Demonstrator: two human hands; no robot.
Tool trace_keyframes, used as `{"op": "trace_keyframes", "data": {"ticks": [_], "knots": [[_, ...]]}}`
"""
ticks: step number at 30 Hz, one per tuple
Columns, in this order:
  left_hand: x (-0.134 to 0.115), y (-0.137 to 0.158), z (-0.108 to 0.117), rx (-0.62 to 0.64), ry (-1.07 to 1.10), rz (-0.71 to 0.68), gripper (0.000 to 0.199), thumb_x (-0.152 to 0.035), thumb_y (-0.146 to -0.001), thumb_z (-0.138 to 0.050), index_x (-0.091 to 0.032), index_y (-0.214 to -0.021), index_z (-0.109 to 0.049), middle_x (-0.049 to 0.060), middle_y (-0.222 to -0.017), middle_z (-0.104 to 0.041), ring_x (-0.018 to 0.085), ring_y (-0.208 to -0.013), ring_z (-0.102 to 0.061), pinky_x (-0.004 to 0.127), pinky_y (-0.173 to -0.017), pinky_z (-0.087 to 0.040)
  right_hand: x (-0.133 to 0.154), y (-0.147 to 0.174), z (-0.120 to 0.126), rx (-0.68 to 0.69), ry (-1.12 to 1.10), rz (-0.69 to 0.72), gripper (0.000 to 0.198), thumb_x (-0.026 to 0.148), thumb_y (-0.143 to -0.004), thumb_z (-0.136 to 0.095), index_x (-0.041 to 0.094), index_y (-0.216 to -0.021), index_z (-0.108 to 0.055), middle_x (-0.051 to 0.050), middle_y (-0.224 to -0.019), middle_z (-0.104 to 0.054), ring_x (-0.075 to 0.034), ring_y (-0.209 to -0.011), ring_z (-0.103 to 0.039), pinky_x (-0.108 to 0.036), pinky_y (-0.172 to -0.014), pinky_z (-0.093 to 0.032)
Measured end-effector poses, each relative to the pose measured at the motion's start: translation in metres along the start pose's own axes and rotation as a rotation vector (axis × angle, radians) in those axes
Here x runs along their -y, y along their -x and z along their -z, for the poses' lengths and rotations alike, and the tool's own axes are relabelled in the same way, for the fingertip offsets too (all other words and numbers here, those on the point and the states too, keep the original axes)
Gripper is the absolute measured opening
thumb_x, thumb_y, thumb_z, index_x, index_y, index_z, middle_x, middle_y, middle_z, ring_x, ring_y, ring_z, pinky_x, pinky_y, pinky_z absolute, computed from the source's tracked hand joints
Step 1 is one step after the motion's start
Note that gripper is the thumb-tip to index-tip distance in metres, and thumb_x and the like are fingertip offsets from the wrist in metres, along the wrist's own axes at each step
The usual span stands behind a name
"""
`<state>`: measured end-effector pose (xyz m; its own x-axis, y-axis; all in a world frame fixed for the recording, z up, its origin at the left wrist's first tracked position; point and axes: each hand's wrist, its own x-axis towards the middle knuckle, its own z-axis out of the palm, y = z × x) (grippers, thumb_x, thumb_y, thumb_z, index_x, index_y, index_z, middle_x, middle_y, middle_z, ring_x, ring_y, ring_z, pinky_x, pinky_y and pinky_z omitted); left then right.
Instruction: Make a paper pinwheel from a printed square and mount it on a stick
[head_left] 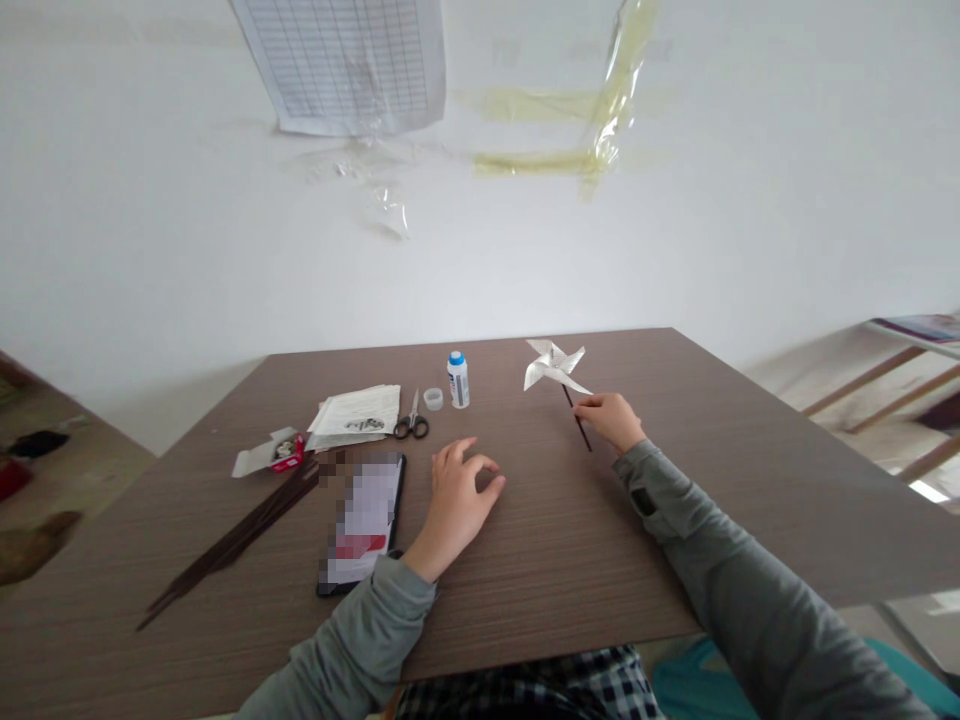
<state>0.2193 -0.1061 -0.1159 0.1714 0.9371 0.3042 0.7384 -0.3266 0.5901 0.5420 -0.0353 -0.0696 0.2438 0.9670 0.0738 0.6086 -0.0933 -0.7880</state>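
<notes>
My right hand (611, 420) pinches the dark stick of a paper pinwheel (553, 366), whose white printed blades spread out beyond my fingers. The lower end of the stick shows just below the hand. My left hand (463, 497) hovers or rests over the table with curved, parted fingers and nothing in them; contact with the tabletop is hard to tell. Nearest to that hand lies a phone (366, 520) with a blurred screen. Black-handled scissors (412, 420) lie beyond it, beside a small clear round cap (433, 399) and an upright white bottle (458, 382) with a blue lid.
A stack of printed paper sheets (356, 415) lies at the back left. Near it are an opened red-and-white small box (283, 452) and a bundle of dark thin sticks (232, 535). The brown table (555, 560) meets a white wall (480, 270) behind.
</notes>
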Motion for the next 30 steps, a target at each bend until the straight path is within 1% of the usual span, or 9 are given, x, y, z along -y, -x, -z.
{"op": "trace_keyframes", "data": {"ticks": [2,5,9,13,15,18,21,25,30], "knots": [[0.000,0.000,0.001,0.012,-0.011,0.007,0.011,-0.019,-0.102,-0.100,-0.029,-0.103,-0.096,0.014,-0.164,-0.086,0.045,-0.165,-0.071,0.081,-0.147,-0.052,-0.001,-0.004,0.010,-0.034,0.123,-0.132,0.012,0.036,-0.083,-0.099,0.029,-0.075,-0.094,-0.013,-0.093,-0.094,-0.052,-0.127,-0.091,-0.059,-0.111,-0.067],[-0.002,0.001,0.001,0.034,-0.025,0.014,0.011,-0.018,-0.103,-0.099,-0.028,-0.104,-0.096,0.016,-0.165,-0.084,0.047,-0.167,-0.071,0.081,-0.148,-0.052,-0.002,-0.007,0.016,-0.020,0.311,-0.228,0.011,0.033,-0.088,-0.094,0.031,-0.077,-0.096,-0.014,-0.111,-0.099,-0.053,-0.134,-0.090,-0.066,-0.120,-0.064],[-0.004,0.001,0.001,0.052,-0.049,0.011,0.011,-0.018,-0.103,-0.099,-0.028,-0.106,-0.096,0.016,-0.166,-0.083,0.048,-0.171,-0.069,0.083,-0.149,-0.050,-0.003,-0.006,0.011,0.002,0.402,-0.235,0.012,0.028,-0.091,-0.091,0.031,-0.082,-0.098,-0.014,-0.113,-0.099,-0.053,-0.135,-0.090,-0.071,-0.125,-0.060],[-0.003,0.002,0.001,0.068,-0.068,0.005,0.010,-0.020,-0.103,-0.099,-0.028,-0.107,-0.096,0.017,-0.167,-0.083,0.048,-0.171,-0.068,0.084,-0.150,-0.050,-0.003,-0.003,0.007,-0.004,0.455,-0.234,0.016,0.029,-0.098,-0.087,0.031,-0.093,-0.102,-0.015,-0.119,-0.099,-0.052,-0.141,-0.086,-0.075,-0.129,-0.054],[-0.002,0.002,0.001,0.069,-0.078,-0.003,0.008,-0.021,-0.104,-0.099,-0.028,-0.107,-0.096,0.017,-0.167,-0.082,0.049,-0.171,-0.069,0.084,-0.149,-0.051,-0.003,-0.001,0.007,-0.003,0.538,-0.186,0.021,0.029,-0.104,-0.083,0.031,-0.103,-0.104,-0.017,-0.127,-0.099,-0.051,-0.146,-0.083,-0.073,-0.129,-0.053],[0.000,0.003,0.000,0.062,-0.092,-0.019,0.008,-0.022,-0.104,-0.099,-0.028,-0.109,-0.096,0.017,-0.167,-0.082,0.049,-0.170,-0.068,0.084,-0.147,-0.052,0.000,0.003,0.004,0.013,0.705,-0.022,0.032,0.024,-0.116,-0.073,0.030,-0.119,-0.105,-0.020,-0.136,-0.099,-0.047,-0.151,-0.078,-0.069,-0.131,-0.050],[0.001,0.004,-0.001,0.058,-0.113,-0.021,0.008,-0.023,-0.104,-0.099,-0.028,-0.110,-0.095,0.017,-0.169,-0.081,0.050,-0.170,-0.067,0.085,-0.146,-0.052,0.002,0.008,-0.002,0.023,0.800,0.101,0.040,0.017,-0.118,-0.068,0.029,-0.122,-0.106,-0.022,-0.138,-0.098,-0.046,-0.149,-0.077,-0.069,-0.132,-0.044],[-0.002,0.004,0.001,0.082,-0.135,-0.011,0.008,-0.026,-0.106,-0.099,-0.028,-0.113,-0.096,0.018,-0.173,-0.079,0.051,-0.172,-0.067,0.086,-0.146,-0.052,0.003,0.011,-0.006,0.065,0.866,0.145,0.045,0.013,-0.116,-0.065,0.029,-0.127,-0.106,-0.021,-0.142,-0.098,-0.046,-0.148,-0.076,-0.069,-0.132,-0.040],[-0.008,0.004,0.008,0.144,-0.163,0.014,0.010,-0.029,-0.108,-0.099,-0.027,-0.118,-0.098,0.020,-0.180,-0.076,0.053,-0.174,-0.065,0.086,-0.148,-0.051,0.004,0.010,-0.005,0.109,0.906,0.131,0.054,0.013,-0.120,-0.056,0.030,-0.140,-0.104,-0.018,-0.149,-0.097,-0.043,-0.149,-0.077,-0.066,-0.134,-0.040]]}}
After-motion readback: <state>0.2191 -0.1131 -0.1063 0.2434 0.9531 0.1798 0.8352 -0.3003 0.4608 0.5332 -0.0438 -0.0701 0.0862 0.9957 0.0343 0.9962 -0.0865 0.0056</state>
